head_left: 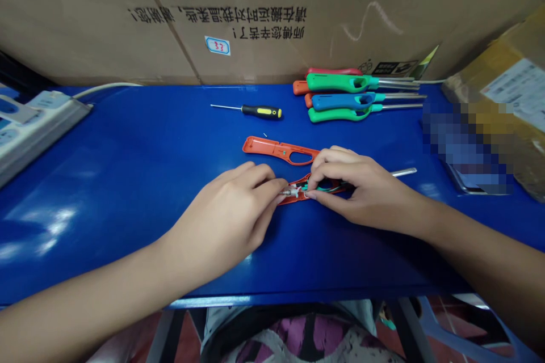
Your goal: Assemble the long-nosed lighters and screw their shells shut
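Observation:
An opened orange lighter body [300, 191] lies on the blue table [128, 181], its metal nozzle [403, 172] sticking out to the right. My right hand [353, 184] is closed over its middle, fingers pinching the inner parts and green wire. My left hand [232, 212] pinches a small white part at the lighter's left end. The detached orange cover half [279, 150] lies just behind the hands.
A black-and-yellow screwdriver [255, 111] lies farther back. Several long lighters, green, blue and red [349, 96], are stacked at the back right. A white power strip [29, 125] sits at the left edge, cardboard boxes [255, 11] along the back, a package [506, 96] at right.

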`<act>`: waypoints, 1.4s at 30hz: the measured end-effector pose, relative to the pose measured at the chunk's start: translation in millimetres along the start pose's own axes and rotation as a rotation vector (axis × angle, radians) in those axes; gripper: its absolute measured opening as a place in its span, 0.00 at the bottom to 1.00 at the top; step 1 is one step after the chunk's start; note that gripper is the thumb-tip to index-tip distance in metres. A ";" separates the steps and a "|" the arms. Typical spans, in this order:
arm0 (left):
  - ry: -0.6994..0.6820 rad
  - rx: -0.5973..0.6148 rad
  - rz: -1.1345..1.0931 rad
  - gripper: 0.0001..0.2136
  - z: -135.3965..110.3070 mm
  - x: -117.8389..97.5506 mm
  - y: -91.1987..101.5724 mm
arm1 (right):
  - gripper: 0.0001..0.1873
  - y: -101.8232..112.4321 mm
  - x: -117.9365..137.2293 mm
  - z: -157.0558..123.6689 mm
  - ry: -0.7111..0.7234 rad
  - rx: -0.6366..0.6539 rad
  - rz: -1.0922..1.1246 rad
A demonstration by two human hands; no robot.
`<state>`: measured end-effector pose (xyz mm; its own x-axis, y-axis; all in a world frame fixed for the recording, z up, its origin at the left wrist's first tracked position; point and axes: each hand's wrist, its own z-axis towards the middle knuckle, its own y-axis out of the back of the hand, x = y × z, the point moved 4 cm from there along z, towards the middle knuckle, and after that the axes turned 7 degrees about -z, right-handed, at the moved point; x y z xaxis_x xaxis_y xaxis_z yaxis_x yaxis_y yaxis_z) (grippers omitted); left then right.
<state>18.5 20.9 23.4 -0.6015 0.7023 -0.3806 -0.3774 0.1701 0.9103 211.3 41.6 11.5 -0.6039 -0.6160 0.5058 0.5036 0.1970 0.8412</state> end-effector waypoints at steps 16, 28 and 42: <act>0.024 0.020 -0.011 0.13 0.1 -0.4 -0.4 | 0.03 -0.6 -0.1 -0.7 -0.007 0.029 -0.013; 0.007 0.013 -0.004 0.13 1.1 0.9 -2.7 | 0.04 -0.8 1.0 2.2 0.008 0.028 0.014; 0.002 -0.010 -0.089 0.13 -1.1 2.8 -8.3 | 0.04 -1.2 -1.6 2.3 -0.012 0.000 0.093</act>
<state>19.2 20.7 14.7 -0.5662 0.6836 -0.4606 -0.4367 0.2251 0.8710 210.3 44.1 10.1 -0.5619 -0.5856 0.5842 0.5580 0.2530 0.7903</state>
